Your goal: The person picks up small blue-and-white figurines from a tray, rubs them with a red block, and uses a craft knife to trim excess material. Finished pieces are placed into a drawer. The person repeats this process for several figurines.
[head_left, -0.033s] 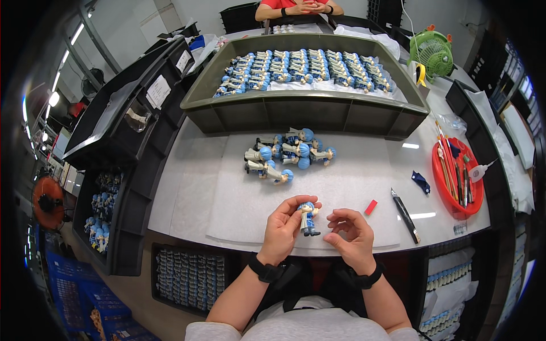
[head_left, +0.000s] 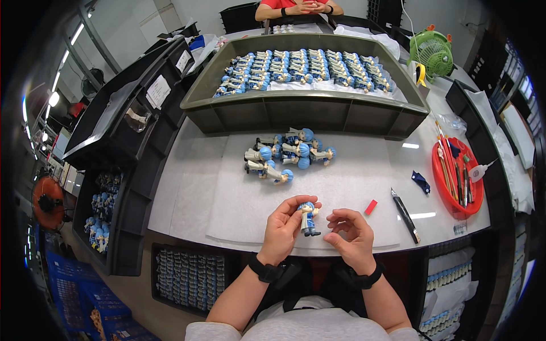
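Note:
My left hand (head_left: 281, 232) pinches a small figurine (head_left: 310, 223) with blue hair, a blue outfit and a pale cape by its upper part, just above the table's near edge. The figurine is upright, its dark feet pointing down. Right beside it, my right hand (head_left: 354, 238) has its fingers curved and apart, with nothing in them. Beyond my hands, several similar figurines (head_left: 296, 150) lie in a loose heap on the white sheet (head_left: 227, 199). To the right rest a small red block (head_left: 371, 207) and a dark pen-like knife (head_left: 405, 216).
A large olive tray (head_left: 307, 113) with rows of figurines stands behind the heap. Black crates (head_left: 136, 210) flank the left side. At right are a red basket (head_left: 471, 210) of brushes, a dark blue piece (head_left: 421, 182) and a green fan (head_left: 432, 54). Across the table sits another person (head_left: 296, 8).

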`<state>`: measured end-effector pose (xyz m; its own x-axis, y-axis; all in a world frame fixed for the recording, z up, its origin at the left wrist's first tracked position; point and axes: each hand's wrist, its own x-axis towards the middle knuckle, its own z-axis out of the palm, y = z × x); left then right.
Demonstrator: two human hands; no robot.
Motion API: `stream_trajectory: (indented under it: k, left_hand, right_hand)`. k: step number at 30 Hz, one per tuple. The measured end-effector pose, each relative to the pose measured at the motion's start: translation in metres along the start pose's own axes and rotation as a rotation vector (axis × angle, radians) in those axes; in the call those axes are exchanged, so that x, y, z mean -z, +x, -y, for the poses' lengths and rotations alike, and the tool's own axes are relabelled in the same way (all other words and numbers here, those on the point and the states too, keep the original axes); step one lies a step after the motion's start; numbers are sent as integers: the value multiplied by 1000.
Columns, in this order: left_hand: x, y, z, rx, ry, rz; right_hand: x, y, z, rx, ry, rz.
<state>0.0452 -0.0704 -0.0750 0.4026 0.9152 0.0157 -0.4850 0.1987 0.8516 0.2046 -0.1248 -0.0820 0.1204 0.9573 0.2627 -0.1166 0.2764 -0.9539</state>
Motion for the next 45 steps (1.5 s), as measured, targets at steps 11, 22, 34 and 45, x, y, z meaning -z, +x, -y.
stream_trajectory:
  k: [11,22,34,45]
  left_hand:
    - [0,1,5,-45,41,-9]
    - [6,-3,8,-54,54,-43]
    - [17,-3,15,-204,165,-185]
    - [-8,-8,0,-126,529,-124]
  right_hand:
    - [1,1,1,6,-16,-1]
    - [-6,1,2,0,-84,-2]
    - [5,1,13,33,46,-26]
    - [272,-193,79,284,-635,-1146]
